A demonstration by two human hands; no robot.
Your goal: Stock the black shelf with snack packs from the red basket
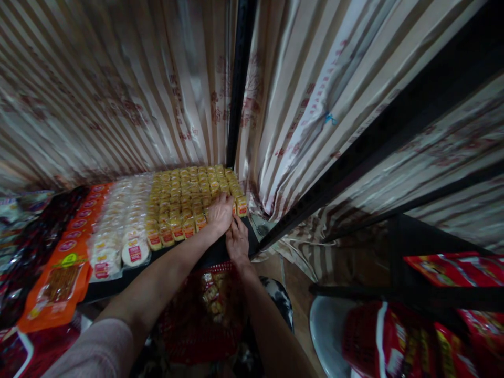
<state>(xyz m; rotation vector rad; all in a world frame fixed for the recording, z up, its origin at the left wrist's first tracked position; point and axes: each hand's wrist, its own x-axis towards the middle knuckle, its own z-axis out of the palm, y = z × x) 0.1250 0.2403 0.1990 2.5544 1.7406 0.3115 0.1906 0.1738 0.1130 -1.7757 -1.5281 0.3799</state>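
Observation:
Small yellow wrapped snack packs (pixel 185 197) with red labels lie in tight rows on a dark shelf (pixel 118 281). My left hand (pixel 220 211) rests palm down on the packs at the block's front right corner, fingers closed over them. My right hand (pixel 237 240) sits just below it at the shelf's front edge, fingers pointing up toward the same corner and touching the packs there. Whether either hand grips a pack is hidden.
White round cakes (pixel 126 231) and orange packets (pixel 65 273) lie left of the yellow packs. A red basket (pixel 205 315) with packs hangs below my arms. A striped curtain (pixel 299 105), a black pole (pixel 238 79) and a shelf frame with red bags (pixel 452 315) stand right.

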